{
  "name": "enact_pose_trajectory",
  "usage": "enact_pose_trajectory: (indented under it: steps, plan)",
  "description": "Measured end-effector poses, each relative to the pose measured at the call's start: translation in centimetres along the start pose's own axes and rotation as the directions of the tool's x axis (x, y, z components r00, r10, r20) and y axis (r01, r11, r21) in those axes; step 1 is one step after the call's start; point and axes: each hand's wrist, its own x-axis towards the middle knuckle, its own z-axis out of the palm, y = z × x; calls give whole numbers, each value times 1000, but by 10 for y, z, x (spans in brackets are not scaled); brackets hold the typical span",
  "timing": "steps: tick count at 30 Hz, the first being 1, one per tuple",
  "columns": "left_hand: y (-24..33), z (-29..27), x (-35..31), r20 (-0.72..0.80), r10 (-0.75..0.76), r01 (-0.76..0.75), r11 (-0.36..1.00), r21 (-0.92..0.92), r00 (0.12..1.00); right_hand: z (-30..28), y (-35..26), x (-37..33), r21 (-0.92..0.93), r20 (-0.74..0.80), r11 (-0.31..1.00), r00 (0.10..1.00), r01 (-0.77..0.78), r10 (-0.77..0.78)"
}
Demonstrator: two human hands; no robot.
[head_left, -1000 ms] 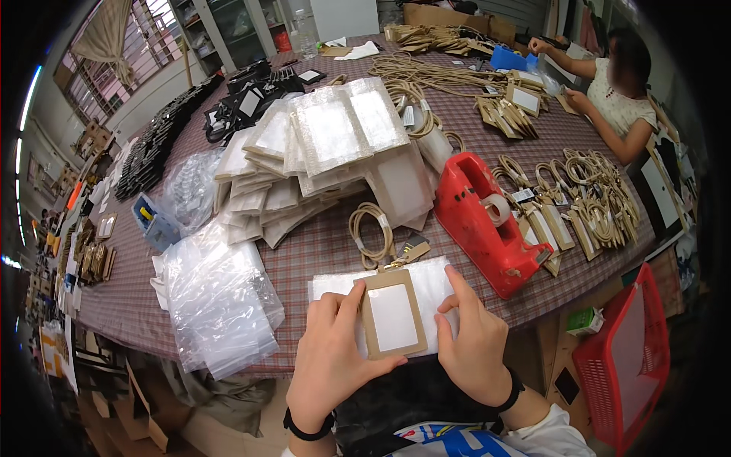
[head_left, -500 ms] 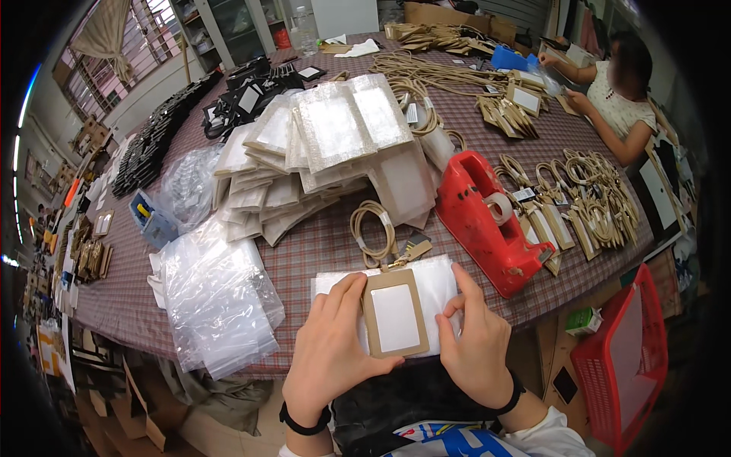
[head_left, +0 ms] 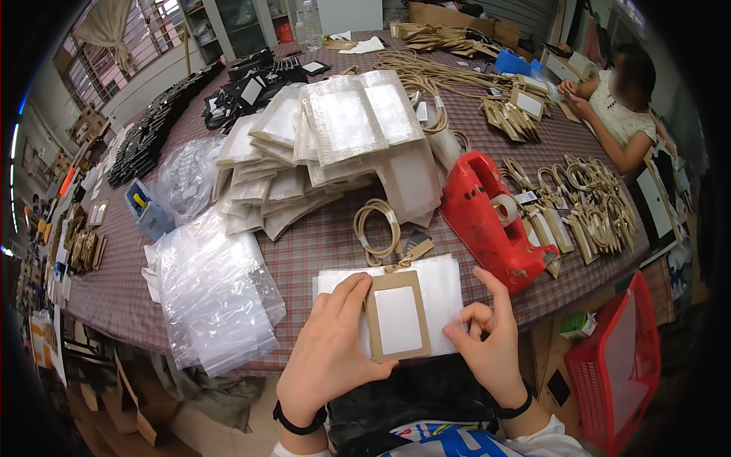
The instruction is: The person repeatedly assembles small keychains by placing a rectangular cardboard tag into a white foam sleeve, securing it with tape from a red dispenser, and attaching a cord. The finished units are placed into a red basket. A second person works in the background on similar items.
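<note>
A tan badge holder with a white window lies on a white translucent wrapping sheet at the table's front edge. My left hand grips the holder's left side, fingers along the top corner and thumb at the bottom. Its coiled tan lanyard lies just beyond, joined by a metal clip. At the sheet's right edge is my right hand, thumb and curled fingers pinched, index finger pointing up. Whatever is in that pinch is too small to make out.
A red tape dispenser stands right of the sheet. Beyond is a heap of wrapped flat packets; clear plastic bags lie left. Tan badge holders with lanyards fill the right. A person sits at the far right.
My right hand has drawn a little to the right, away from the badge holder, its fingers curling into a pinch. My left hand keeps its grip.
</note>
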Motion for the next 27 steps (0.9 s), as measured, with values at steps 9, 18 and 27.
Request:
enact_pose_trajectory:
  steps: [9,18,27]
  plan:
    - [-9,1,-2,5,43,-43,999,-1,999,-7,-4,12,110,100,987,986,120,-131]
    - [-8,0,-2,34,18,-17,1000,-26,999,-7,-3,30,-424,355,675,796,604,-490]
    - [26,16,-38,-302,-168,230,956,183,938,3,-14,19,-624,535,278,659,730,-528]
